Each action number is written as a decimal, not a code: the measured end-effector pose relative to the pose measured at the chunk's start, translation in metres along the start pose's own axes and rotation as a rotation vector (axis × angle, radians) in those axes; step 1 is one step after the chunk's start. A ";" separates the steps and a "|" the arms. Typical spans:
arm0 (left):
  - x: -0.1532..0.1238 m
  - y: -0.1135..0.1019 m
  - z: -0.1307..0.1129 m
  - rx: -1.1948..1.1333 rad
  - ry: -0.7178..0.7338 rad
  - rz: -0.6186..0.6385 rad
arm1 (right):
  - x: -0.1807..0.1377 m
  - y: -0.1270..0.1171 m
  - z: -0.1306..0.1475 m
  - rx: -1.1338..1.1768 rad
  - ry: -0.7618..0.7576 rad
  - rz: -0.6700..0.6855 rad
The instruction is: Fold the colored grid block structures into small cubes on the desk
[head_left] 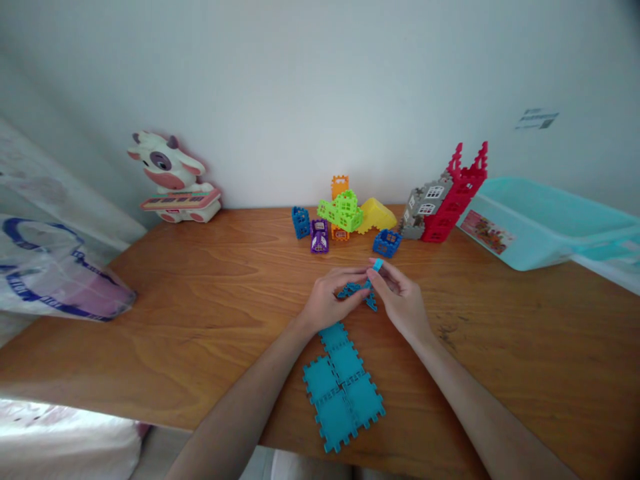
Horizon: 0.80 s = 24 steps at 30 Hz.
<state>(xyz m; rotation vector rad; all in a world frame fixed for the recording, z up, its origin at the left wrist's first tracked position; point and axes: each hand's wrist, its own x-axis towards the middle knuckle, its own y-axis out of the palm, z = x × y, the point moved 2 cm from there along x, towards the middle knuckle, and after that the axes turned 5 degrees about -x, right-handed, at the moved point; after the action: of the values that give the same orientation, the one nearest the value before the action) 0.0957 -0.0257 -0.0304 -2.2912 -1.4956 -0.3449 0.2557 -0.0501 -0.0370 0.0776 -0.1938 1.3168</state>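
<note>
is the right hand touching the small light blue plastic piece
Touching. The head view shows the right hand pinching the small light blue plastic piece between thumb and finger.

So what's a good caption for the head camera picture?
Left hand and right hand holding blue pieces beyond joined turquoise tiles.

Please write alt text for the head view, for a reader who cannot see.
A person's left hand and right hand hold blue pieces over a wooden table. Joined teal tiles lie nearer; behind stand colourful block builds, with a cow-shaped toy at left and a turquoise bin at right.
</note>
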 end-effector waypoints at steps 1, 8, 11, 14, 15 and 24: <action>0.001 -0.002 0.001 0.045 0.026 0.021 | 0.002 -0.005 0.001 -0.045 -0.020 -0.021; -0.003 -0.018 0.023 0.435 0.021 0.062 | 0.004 -0.022 0.001 -0.700 -0.389 0.069; -0.004 -0.021 0.024 0.511 0.009 0.135 | -0.001 -0.015 -0.005 -0.830 -0.457 0.183; -0.004 -0.022 0.024 0.548 0.049 0.172 | -0.003 -0.009 -0.010 -0.918 -0.504 0.278; -0.004 -0.023 0.024 0.545 0.062 0.174 | -0.003 -0.008 -0.011 -0.943 -0.512 0.305; -0.002 -0.016 0.024 0.317 0.010 0.255 | -0.001 -0.008 -0.015 -0.855 -0.558 0.371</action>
<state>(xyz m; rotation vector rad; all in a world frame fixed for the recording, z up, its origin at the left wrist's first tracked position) 0.0806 -0.0109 -0.0496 -2.1819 -1.1400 -0.0430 0.2649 -0.0510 -0.0513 -0.3372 -1.2757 1.4532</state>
